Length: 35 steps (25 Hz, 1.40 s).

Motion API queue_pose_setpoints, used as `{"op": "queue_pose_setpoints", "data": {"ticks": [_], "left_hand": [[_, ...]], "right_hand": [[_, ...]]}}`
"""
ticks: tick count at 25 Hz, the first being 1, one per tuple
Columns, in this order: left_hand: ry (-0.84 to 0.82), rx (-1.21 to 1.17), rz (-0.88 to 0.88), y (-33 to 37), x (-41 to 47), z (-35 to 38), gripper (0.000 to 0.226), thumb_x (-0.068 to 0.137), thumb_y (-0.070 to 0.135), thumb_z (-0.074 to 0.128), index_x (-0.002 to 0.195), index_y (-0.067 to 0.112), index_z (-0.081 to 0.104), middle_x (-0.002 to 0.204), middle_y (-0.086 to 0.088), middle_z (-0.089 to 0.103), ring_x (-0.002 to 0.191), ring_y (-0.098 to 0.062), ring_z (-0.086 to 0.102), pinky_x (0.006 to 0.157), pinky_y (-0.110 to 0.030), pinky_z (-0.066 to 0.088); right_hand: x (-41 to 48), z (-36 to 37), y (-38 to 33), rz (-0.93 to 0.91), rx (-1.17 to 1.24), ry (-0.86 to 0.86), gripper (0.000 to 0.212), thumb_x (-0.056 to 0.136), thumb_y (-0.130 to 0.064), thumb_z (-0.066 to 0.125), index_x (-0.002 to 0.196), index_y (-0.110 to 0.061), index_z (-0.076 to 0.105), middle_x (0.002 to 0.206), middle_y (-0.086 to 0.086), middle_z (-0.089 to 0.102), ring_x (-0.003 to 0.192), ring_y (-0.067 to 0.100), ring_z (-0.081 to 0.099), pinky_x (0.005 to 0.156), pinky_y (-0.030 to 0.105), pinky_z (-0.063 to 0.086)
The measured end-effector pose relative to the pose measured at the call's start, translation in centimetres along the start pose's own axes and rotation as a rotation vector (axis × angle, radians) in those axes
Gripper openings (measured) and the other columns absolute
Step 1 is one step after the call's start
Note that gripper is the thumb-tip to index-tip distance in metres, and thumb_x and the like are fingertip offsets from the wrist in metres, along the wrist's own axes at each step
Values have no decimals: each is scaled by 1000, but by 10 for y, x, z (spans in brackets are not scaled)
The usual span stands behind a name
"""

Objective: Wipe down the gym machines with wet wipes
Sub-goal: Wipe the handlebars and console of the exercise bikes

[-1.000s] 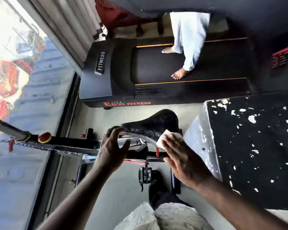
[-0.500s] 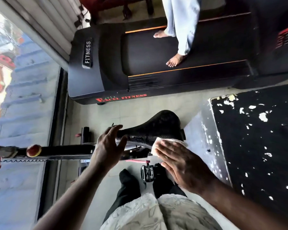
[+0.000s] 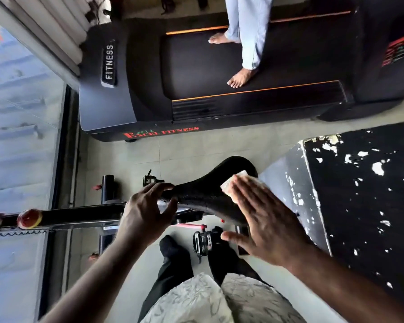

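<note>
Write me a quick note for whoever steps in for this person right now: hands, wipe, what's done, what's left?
Left hand: holds the narrow end of the bike seat.
Right hand: flat, pressing the wipe onto the seat's wide end.
Done: seat being wiped; how much is clean cannot be told.
To do: finish the seat, then the bike frame and the treadmill, where a person stands barefoot.

Most of the wet wipe (image 3: 231,184) is buried under the right hand (image 3: 264,217), which also covers the saddle (image 3: 210,190) on its near side, the person (image 3: 250,31) on the treadmill (image 3: 149,66) is chopped off above the shins, and its red panel (image 3: 398,51) is too blurry to read.
</note>
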<state>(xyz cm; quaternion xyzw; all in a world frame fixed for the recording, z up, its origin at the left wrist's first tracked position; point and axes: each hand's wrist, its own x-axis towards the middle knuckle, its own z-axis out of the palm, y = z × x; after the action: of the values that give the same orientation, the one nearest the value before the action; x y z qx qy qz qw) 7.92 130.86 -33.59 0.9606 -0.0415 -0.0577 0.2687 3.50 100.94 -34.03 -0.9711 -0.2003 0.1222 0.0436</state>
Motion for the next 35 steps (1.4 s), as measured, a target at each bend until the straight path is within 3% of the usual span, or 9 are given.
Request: {"op": "queue_pose_setpoints", "data": {"ticks": [3, 8, 10, 13, 17, 21, 26, 31, 35], "left_hand": [[-10, -21, 18, -3, -2, 2, 40, 87, 47, 68, 122, 29, 72, 115, 12, 74, 97, -10, 72, 82, -31, 60], [-21, -18, 8, -5, -8, 1, 56, 80, 56, 83, 127, 31, 69, 124, 11, 71, 106, -10, 69, 87, -27, 56], [6, -39, 34, -6, -9, 5, 62, 76, 52, 89, 130, 29, 69, 128, 10, 71, 111, -11, 68, 91, -25, 55], [76, -152, 104, -15, -17, 17, 69, 75, 39, 92, 136, 17, 67, 140, 4, 65, 126, -10, 62, 105, -29, 52], [144, -424, -26, -34, -44, 33, 87, 73, 27, 94, 146, 6, 53, 159, -7, 46, 148, -19, 46, 113, -39, 50], [254, -645, -215, -52, -68, 35, 73, 76, 20, 84, 143, 12, 54, 147, -4, 55, 136, -16, 57, 108, -38, 55], [347, -796, -323, -59, -67, 24, 56, 82, 20, 70, 131, 42, 56, 138, 3, 63, 131, -13, 60, 103, -31, 54], [353, -796, -385, -62, -60, 6, 55, 82, 15, 63, 129, 43, 58, 133, 3, 66, 127, -9, 62, 99, -28, 56], [357, -814, -395, -62, -53, 11, 49, 86, 21, 66, 133, 32, 59, 134, 1, 66, 127, -6, 62, 96, -21, 54]], "right_hand": [[62, -10, 7, 246, 76, -47, 117, 86, -95, 7, 166, -11, -9, 174, 7, -15, 161, 22, -13, 131, 45, 6], [24, -5, -31, -91, -5, -94, 116, 88, -95, 19, 167, -12, 3, 176, 5, -6, 162, 20, -8, 130, 47, 12], [5, -7, -8, -94, -22, -45, 114, 90, -92, 26, 167, -10, 7, 176, 6, -1, 162, 20, -2, 128, 48, 21], [47, -9, -8, 87, 6, -41, 113, 91, -91, 16, 166, -9, -1, 175, 10, -6, 162, 23, -8, 131, 48, 12], [52, 11, -69, -207, -51, -108, 102, 96, -85, 11, 166, -11, -6, 175, 7, -11, 161, 22, -11, 131, 47, 11], [22, 5, -30, -312, -143, -46, 96, 101, -78, 26, 167, -11, 9, 176, 6, 0, 162, 22, 4, 125, 49, 28], [101, 6, -91, -392, -195, -36, 92, 101, -77, 8, 166, -14, -9, 174, 4, -14, 161, 21, -10, 131, 46, 8], [51, 7, -26, -611, -377, -80, 93, 101, -77, 24, 167, -13, 11, 176, 0, -1, 162, 19, 2, 128, 44, 13], [49, 3, -19, -528, -335, -45, 88, 103, -75, 27, 168, -17, 12, 176, 0, 3, 162, 18, 7, 127, 46, 21]]}}
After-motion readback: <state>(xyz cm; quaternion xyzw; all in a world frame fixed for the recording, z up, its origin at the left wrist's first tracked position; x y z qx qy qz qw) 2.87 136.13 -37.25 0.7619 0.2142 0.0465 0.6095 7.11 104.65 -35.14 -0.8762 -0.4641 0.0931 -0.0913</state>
